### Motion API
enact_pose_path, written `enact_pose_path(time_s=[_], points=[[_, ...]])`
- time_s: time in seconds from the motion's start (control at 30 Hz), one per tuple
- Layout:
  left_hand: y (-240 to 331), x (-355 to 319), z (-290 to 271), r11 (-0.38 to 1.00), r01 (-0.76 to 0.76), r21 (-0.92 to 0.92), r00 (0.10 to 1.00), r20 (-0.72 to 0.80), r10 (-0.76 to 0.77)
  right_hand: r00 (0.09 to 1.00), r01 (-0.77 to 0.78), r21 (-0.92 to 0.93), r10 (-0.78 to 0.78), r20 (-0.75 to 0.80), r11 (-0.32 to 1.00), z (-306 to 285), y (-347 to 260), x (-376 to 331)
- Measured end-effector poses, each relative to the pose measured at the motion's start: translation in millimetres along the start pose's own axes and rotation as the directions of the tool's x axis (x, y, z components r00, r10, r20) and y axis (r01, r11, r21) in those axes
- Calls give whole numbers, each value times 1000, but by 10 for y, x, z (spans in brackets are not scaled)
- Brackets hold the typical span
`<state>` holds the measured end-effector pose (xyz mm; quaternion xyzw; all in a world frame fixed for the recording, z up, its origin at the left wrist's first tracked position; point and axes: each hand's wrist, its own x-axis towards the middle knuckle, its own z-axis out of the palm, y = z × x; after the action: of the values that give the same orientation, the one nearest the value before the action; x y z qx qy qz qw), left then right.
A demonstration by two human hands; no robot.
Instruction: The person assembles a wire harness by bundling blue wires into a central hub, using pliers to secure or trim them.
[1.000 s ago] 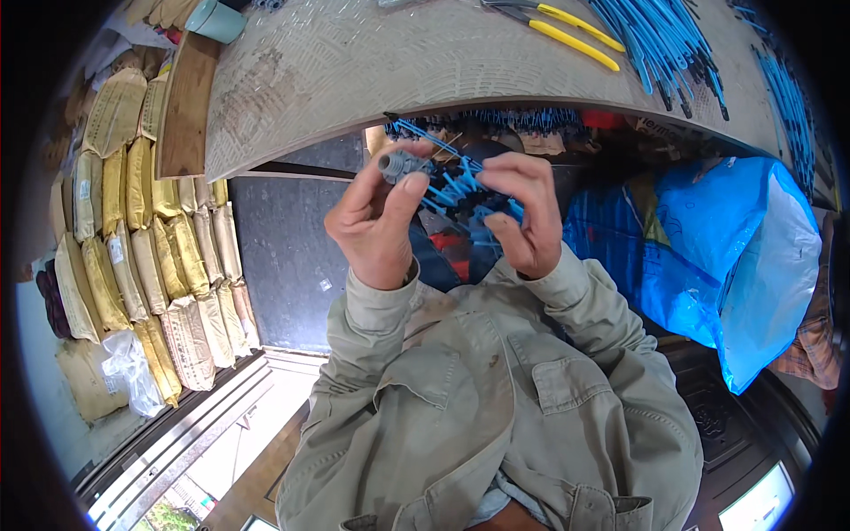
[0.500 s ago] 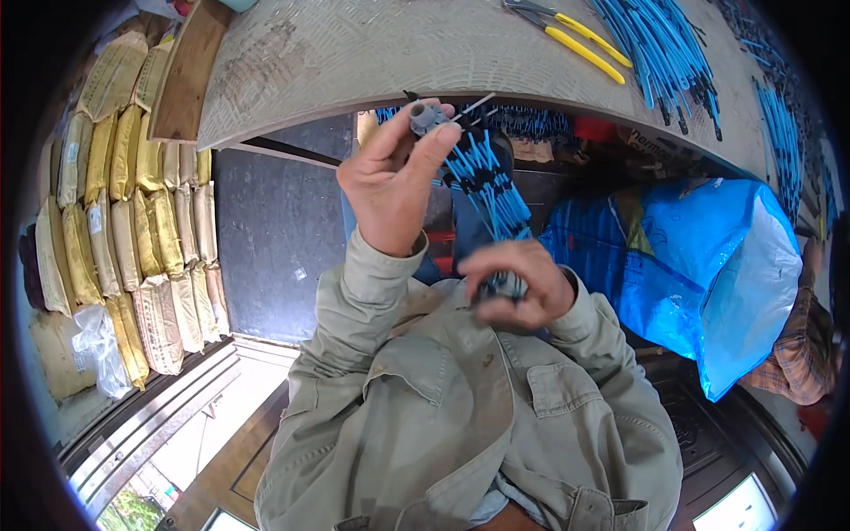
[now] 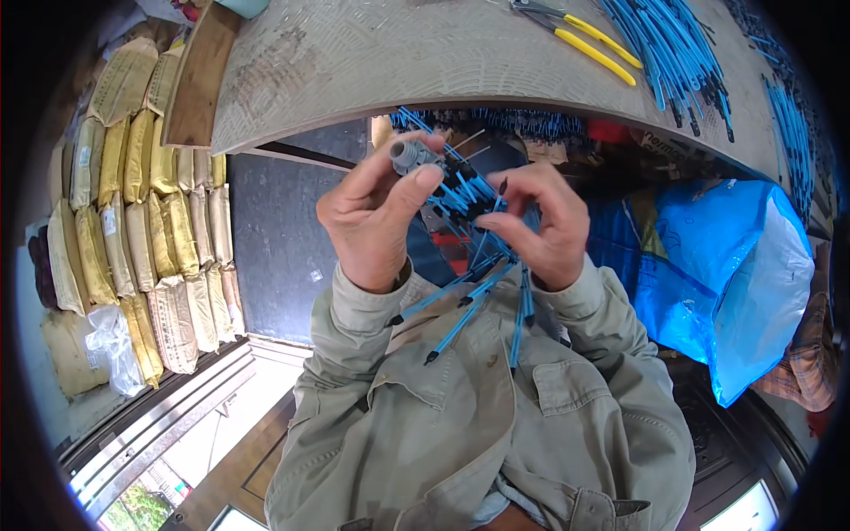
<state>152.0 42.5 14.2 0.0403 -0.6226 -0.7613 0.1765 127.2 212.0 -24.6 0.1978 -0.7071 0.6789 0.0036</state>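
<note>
My left hand [image 3: 372, 208] pinches a grey, ribbed, hollow plastic fitting [image 3: 413, 157] between thumb and fingers, just below the table's edge. Against the fitting lies a bundle of thin blue tubes with black tips [image 3: 460, 196], several of which fan out toward my chest. My right hand [image 3: 544, 221] is closed at the right side of the bundle, thumb and fingers pinched around a blue tube with a pointed black tip [image 3: 503, 188]. A thin pale stick [image 3: 469, 142] juts up beyond the fitting. The far side of the bundle is hidden behind my fingers.
A grey tabletop [image 3: 354, 71] spans the far side, bearing yellow-handled pliers [image 3: 593, 55] and a pile of blue tubes [image 3: 673, 62]. A blue plastic bag [image 3: 699, 257] stands at right. Stacked yellow-brown packages [image 3: 142, 212] are at left, beside a wooden board [image 3: 199, 80].
My right hand has risen from near my chest to the bundle beside my left hand. The fitting has come slightly lower and left, and the tubes' ends now splay toward me.
</note>
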Motion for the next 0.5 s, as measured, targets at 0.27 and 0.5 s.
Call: enact_pose_path(time_s=[0.27, 0.5], points=[[-19, -111, -50, 997, -37, 72, 999, 23, 36, 916, 388, -295, -401, 19, 873, 125, -93, 155], [7, -116, -6, 998, 28, 50, 999, 23, -29, 881, 450, -389, -472, 43, 804, 174, 81, 163]])
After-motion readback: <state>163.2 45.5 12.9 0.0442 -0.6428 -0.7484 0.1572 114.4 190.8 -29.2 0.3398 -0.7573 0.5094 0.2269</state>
